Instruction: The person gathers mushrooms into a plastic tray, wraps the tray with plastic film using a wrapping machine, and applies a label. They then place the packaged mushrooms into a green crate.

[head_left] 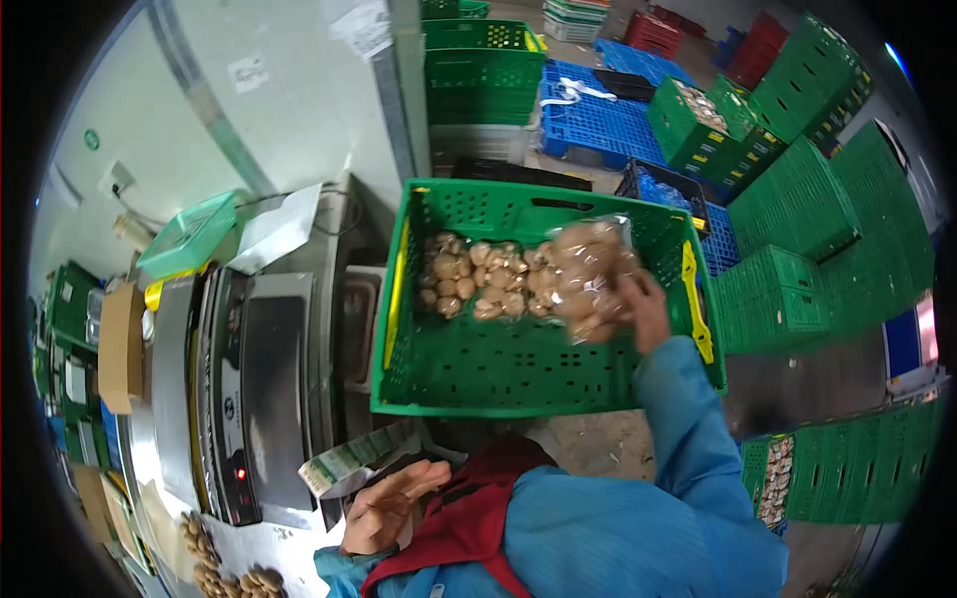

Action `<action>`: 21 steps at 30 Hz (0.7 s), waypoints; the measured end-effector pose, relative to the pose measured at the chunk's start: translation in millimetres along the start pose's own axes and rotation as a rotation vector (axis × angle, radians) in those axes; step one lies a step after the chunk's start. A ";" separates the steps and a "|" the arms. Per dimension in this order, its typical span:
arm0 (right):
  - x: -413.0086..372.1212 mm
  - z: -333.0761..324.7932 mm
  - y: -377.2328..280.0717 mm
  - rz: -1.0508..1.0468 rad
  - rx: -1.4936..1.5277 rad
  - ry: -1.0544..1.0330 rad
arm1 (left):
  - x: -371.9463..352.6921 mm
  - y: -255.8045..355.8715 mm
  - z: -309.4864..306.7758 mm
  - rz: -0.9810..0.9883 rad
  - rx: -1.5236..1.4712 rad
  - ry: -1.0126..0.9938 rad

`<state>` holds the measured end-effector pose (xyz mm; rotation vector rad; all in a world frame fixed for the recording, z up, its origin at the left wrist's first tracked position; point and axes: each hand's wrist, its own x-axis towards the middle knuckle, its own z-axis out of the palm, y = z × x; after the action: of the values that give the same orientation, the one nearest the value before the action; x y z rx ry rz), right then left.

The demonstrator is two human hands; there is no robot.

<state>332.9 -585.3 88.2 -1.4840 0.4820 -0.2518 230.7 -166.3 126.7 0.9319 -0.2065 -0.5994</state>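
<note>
My right hand (646, 307) grips a clear plastic pack of brown mushrooms (590, 274) above the right side of a green crate (498, 384); the pack is slightly blurred. Beside it in the crate, along its far half, lie several wrapped packs of mushrooms (498, 279). My left hand (392, 506) is in front of my body with its fingers stretched out and nothing visible in it. Close to that hand is a printed green and white carton or sheet (359, 460), partly covered.
Left of the crate stands a dark-topped machine (284, 364) with a red light. Loose mushrooms (239, 580) lie on the bench at lower left. A pale green basket (189, 234) sits behind. Stacked green crates (797, 219) and blue pallets (603, 115) are to the right and back.
</note>
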 end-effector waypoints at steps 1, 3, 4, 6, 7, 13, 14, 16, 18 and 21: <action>30.3 -46.4 15.8 -0.096 -0.246 0.134 | 13.5 -1.9 2.4 -0.003 -0.001 -0.012; 57.5 -97.0 35.8 -0.206 -0.420 0.346 | 35.7 -8.4 9.4 -0.023 -0.010 0.019; 65.2 -107.7 44.4 -0.203 -0.423 0.346 | 45.5 -11.8 12.5 -0.045 -0.028 0.042; 78.4 -120.8 60.7 -0.164 -0.923 0.595 | 63.2 -14.0 21.4 -0.074 -0.040 0.064; 89.0 -124.4 73.2 -0.156 -0.926 0.588 | 70.7 -15.6 25.4 -0.099 -0.048 0.081; 144.7 -134.1 145.2 -0.114 -1.042 0.506 | 81.7 -35.6 35.1 -0.078 -0.085 0.241; 147.5 -133.2 147.2 -0.107 -1.254 0.498 | 80.2 -40.3 37.6 -0.082 -0.082 0.314; 155.7 -134.4 163.8 -0.385 -1.396 0.490 | 72.8 -48.7 32.6 -0.095 -0.026 0.386; 179.5 -141.0 185.9 -0.550 -1.399 0.274 | 70.7 -46.5 38.0 -0.112 -0.072 0.402; 205.2 -164.4 196.3 -0.337 -1.622 -0.224 | 54.1 -33.3 36.0 -0.109 -0.128 0.433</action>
<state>413.2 -807.1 -140.0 -3.1410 0.1793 0.1298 247.0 -236.8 116.6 0.9298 0.2684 -0.4908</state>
